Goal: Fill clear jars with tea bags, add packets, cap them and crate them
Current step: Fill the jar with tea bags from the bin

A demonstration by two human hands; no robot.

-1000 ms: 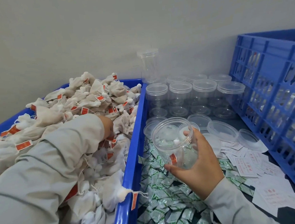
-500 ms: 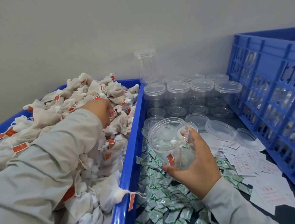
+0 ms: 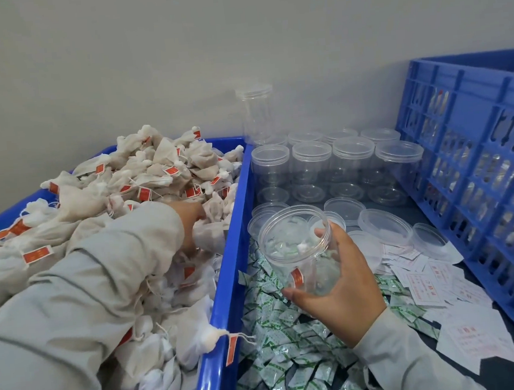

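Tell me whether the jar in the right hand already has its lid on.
No: the clear jar held by the right hand shows an open, uncapped mouth.

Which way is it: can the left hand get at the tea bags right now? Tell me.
Probably yes. The left hand is already down in the tea bags heaped in the blue bin, with nothing covering them. Whether its fingers grip one is hidden.
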